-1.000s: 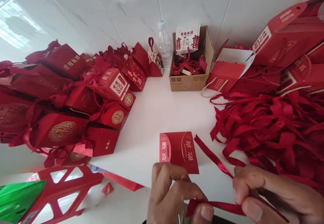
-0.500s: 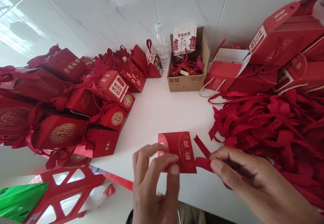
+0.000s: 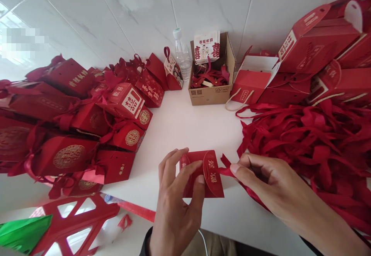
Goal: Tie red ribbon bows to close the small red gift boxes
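Note:
A small red gift box [image 3: 193, 184] with gold characters stands near the table's front edge, its rounded flap [image 3: 213, 171] facing up. Over its left part lies my left hand [image 3: 181, 188], gripping it loosely; thumb and index tips meet the box by the flap's edge, other fingers curl at its far left side. My right hand [image 3: 261, 178] pinches a red ribbon [image 3: 227, 172] between thumb and index finger. One ribbon end reaches the flap's middle; a second, notched end sticks up beside the box. The rest of the ribbon trails beneath my right hand.
A heap of loose red ribbons [image 3: 304, 144] covers the right side. Finished-looking red boxes [image 3: 69, 153] crowd the left. At the back are a plastic bottle [image 3: 182, 55], a cardboard box [image 3: 210, 97] and larger red boxes [image 3: 315, 47]. A red stool [image 3: 78, 217] stands lower left.
My left hand has come down closer onto the box. My right hand has moved up and left, bringing the ribbon's end from the box's right edge onto the flap.

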Demonstrator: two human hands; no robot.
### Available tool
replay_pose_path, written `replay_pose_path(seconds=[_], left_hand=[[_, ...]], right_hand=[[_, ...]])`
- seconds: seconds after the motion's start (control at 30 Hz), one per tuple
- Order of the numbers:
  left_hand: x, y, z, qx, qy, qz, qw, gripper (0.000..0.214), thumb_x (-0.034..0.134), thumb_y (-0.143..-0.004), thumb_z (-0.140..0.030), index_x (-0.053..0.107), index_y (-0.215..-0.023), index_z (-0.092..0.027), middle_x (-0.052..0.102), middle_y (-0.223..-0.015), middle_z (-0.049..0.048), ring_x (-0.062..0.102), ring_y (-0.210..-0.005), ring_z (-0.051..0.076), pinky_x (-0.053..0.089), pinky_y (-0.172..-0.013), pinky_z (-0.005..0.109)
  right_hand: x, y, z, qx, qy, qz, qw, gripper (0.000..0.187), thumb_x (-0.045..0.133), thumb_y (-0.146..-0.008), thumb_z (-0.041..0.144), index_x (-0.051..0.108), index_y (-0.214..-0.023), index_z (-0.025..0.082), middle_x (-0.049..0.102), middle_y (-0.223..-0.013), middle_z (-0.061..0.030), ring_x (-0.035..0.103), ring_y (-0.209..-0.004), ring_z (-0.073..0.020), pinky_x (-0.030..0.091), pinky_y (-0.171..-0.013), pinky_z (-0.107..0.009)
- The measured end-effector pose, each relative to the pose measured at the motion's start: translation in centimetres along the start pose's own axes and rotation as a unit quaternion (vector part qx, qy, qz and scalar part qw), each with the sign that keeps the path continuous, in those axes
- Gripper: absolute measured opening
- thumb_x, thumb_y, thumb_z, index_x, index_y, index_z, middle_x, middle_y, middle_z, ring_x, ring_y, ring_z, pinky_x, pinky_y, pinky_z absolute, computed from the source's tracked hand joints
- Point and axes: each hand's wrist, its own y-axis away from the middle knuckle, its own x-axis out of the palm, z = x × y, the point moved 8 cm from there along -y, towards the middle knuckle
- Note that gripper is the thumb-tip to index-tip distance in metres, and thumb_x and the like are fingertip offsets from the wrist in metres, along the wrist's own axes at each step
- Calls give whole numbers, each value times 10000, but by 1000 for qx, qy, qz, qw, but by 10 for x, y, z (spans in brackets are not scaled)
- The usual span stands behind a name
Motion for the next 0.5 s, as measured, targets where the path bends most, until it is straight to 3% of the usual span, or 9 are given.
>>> replay_pose_path(seconds=[0.13,0.27,0.5], left_hand=[[-1,0,1,-5,1,0,1000,278,539,-1018,-134,658,-1198,-309,550,-1420,47,451,-1367,235,493,-1050,458],[-2,0,2,-5,14,-10,1000,265,546,-1015,-133,671,-1175,-304,574,-1384,47,479,-1341,231,505,-1042,452],[-3,-1,3,0,37,-18,999,277,568,-999,-114,689,-1164,-301,594,-1354,58,503,-1326,244,534,-1023,454]], right_hand=[[1,1,4,-14,21,1,1000,424,541,-984,505,459,-666,236,317,-599,80,239,-526,-105,192,-431,-244],[4,5,10,-20,56,11,998,419,529,-986,545,538,-701,239,399,-587,70,317,-527,-112,257,-460,-248],[2,11,25,-74,102,-33,991,354,598,-956,509,658,-715,257,552,-549,55,434,-494,-126,358,-479,-254]])
